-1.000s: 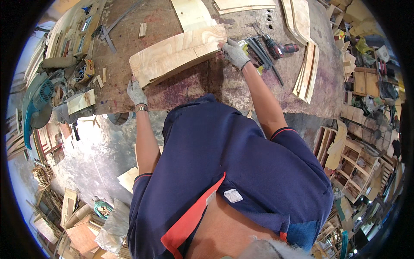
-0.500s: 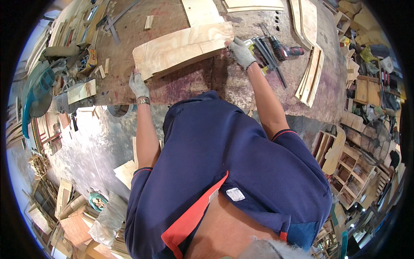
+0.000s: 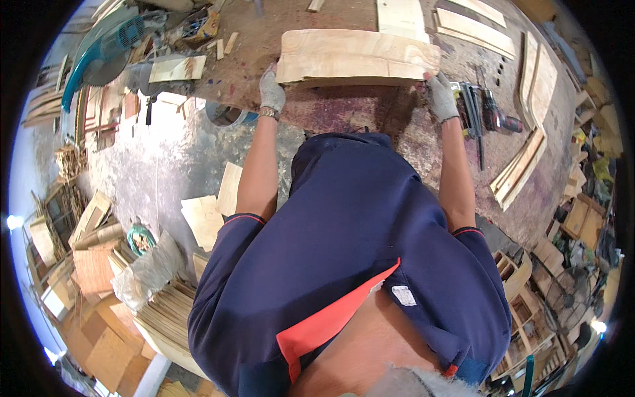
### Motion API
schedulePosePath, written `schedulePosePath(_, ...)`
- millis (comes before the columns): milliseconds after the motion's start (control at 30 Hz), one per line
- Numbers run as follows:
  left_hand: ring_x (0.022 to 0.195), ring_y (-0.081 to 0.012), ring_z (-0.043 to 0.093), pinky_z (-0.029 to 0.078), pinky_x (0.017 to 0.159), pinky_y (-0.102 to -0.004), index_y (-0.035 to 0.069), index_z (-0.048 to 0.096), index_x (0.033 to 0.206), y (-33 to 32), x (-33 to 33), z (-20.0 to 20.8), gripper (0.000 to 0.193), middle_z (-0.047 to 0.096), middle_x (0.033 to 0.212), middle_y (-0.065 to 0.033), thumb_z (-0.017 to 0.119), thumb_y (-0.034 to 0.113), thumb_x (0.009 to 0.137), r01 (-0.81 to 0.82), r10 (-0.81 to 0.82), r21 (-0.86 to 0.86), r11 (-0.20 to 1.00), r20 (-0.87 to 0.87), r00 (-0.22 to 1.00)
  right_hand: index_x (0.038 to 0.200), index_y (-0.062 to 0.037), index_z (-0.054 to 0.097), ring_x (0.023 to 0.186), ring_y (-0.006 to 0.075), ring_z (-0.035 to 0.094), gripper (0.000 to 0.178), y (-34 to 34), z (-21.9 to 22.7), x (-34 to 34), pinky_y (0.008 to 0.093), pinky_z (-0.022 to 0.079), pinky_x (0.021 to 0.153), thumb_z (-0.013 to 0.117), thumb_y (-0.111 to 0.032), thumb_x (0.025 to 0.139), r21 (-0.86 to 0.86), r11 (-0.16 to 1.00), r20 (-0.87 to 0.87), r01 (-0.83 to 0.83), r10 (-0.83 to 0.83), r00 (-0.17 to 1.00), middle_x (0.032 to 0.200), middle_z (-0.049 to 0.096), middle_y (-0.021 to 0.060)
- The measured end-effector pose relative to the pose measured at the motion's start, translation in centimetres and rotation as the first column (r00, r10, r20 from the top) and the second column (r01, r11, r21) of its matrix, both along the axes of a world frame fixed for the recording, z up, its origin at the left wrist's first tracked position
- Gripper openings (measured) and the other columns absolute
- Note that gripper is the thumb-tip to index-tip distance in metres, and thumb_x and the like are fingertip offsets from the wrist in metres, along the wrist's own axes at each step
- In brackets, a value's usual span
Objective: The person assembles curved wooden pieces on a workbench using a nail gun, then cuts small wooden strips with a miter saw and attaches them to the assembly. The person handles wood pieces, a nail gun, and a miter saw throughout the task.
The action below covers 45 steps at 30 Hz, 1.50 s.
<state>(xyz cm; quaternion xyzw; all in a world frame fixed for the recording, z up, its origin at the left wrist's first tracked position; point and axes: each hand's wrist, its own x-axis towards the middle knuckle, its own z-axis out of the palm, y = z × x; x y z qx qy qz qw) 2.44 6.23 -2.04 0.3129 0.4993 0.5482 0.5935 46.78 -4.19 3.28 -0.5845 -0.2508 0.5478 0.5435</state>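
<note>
A wide, pale wooden board [image 3: 357, 56] with visible grain spans the space between my two hands above the workbench. My left hand [image 3: 272, 91], in a grey fingerless-looking work glove, grips its left end, and a watch sits on that wrist. At the opposite end my right hand [image 3: 440, 97], gloved the same way, closes on the board's near right corner. Under the board's near edge a shadowed underside shows. Just right of my right hand lie several dark metal bars [image 3: 475, 116] and a power drill [image 3: 499, 118].
Curved wooden pieces [image 3: 537, 76] and a stack of strips [image 3: 519, 169] lie at the bench's right. More flat boards [image 3: 475, 32] rest at the back. A teal circular saw [image 3: 109, 49] stands at the far left. Wood scraps [image 3: 99, 271] pile up on the floor at lower left.
The board has turned from slanting up rightward to nearly level, with both hands still on its ends. The whole view has swung, shifting bench and tools rightward in the picture.
</note>
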Motion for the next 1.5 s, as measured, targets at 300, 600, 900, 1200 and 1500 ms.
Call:
schedulePosePath(300, 0.122, -0.0198, 0.061, 0.046, 0.106, -0.0335, -0.001, 0.058, 0.134, 0.8, -1.1, -0.3, 0.035, 0.065, 0.133, -0.0111, 0.050, 0.020, 0.107, 0.070, -0.044, -0.123, 0.990, 0.206, 0.978, 0.118, -0.0055, 0.061, 0.078, 0.0177, 0.069, 0.025, 0.2, -0.5, 0.4, 0.0314, 0.059, 0.069, 0.069, -0.017, 0.098, -0.019, 1.000, -0.046, 0.015, -0.016, 0.999, 0.100, 0.068, 0.0051)
schedulePosePath(600, 0.123, -0.0195, 0.061, 0.046, 0.108, -0.0341, 0.000, 0.058, 0.133, 0.7, -2.0, -0.8, 0.033, 0.065, 0.134, -0.0100, 0.049, 0.018, 0.107, 0.216, -0.215, -0.002, 0.976, 0.058, 0.975, 0.135, -0.0043, 0.058, 0.080, 0.0185, 0.068, 0.038, 0.2, -0.3, 0.3, 0.0325, 0.060, 0.074, 0.066, -0.018, 0.101, -0.047, 0.999, -0.042, 0.025, -0.027, 0.999, 0.110, 0.068, 0.0066)
schedulePosePath(900, 0.123, -0.0225, 0.061, 0.048, 0.108, -0.0369, 0.000, 0.057, 0.134, 0.0, 0.3, 3.6, 0.032, 0.064, 0.134, -0.0106, 0.048, 0.014, 0.106, 0.034, 0.055, -0.256, 0.966, 0.335, 0.941, 0.132, -0.0030, 0.057, 0.076, 0.0185, 0.068, 0.035, 0.6, -1.2, 1.0, 0.0292, 0.054, 0.064, 0.066, -0.016, 0.101, -0.070, 0.997, -0.022, 0.013, -0.014, 1.000, 0.103, 0.066, 0.0054)
schedulePosePath(1200, 0.124, -0.0222, 0.060, 0.047, 0.108, -0.0367, 0.000, 0.054, 0.139, 0.6, -0.2, 1.4, 0.036, 0.064, 0.135, -0.0100, 0.051, 0.016, 0.106, 0.002, 0.079, -0.261, 0.965, 0.299, 0.951, 0.127, -0.0041, 0.058, 0.078, 0.0181, 0.067, 0.029, 0.4, -1.1, 0.8, 0.0303, 0.055, 0.067, 0.065, -0.016, 0.101, -0.033, 0.999, -0.038, 0.015, -0.017, 0.999, 0.104, 0.065, 0.0052)
schedulePosePath(1500, 0.104, -0.0192, 0.066, 0.050, 0.093, -0.0346, 0.003, 0.067, 0.122, 0.5, -0.1, 1.8, 0.031, 0.072, 0.116, -0.0061, 0.057, 0.025, 0.104, 0.009, 0.049, -0.238, 0.971, 0.236, 0.970, 0.129, -0.0059, 0.061, 0.081, 0.0174, 0.068, 0.032, 0.2, -0.9, 0.5, 0.0306, 0.056, 0.069, 0.067, -0.018, 0.100, -0.030, 1.000, -0.025, -0.005, 0.004, 1.000, 0.106, 0.069, 0.0054)
